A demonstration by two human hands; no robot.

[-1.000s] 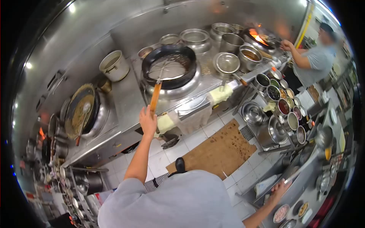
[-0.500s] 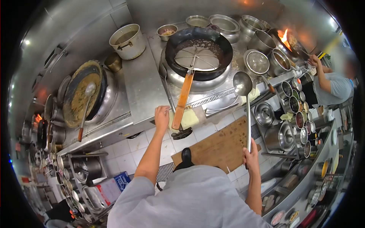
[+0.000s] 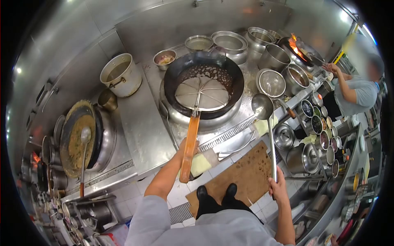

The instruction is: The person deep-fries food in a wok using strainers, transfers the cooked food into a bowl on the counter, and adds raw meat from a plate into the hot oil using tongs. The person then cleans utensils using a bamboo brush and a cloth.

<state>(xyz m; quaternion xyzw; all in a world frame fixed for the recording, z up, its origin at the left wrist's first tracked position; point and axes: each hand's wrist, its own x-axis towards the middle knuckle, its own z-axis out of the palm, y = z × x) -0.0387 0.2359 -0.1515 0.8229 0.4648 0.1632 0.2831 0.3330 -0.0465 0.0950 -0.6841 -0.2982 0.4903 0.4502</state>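
Observation:
My right hand (image 3: 278, 185) is wrapped round the long metal handle of a ladle (image 3: 262, 105), whose bowl hangs near the stove edge, in front of a small round strainer (image 3: 272, 83). A large black wok (image 3: 234, 69) sits on the burner with dark, bubbly liquid inside. Across it rests a wide round strainer (image 3: 209, 92) with a wooden handle (image 3: 190, 149) that sticks out past the stove edge. My left hand (image 3: 181, 151) is at the stove front, mostly behind this handle, its fingers largely hidden.
A tilted wok (image 3: 84, 135) with a ladle in it and a tall pot (image 3: 122, 76) stand left. Metal pots line the back. At right, a person (image 3: 355, 90) works at a flaming wok (image 3: 289, 49). Seasoning containers (image 3: 324, 139) and a lidded pot (image 3: 305, 158) are nearby.
My right hand has come forward from the right-hand counter with the ladle. My left hand, earlier at the wide strainer's handle, let go of it and is now behind it.

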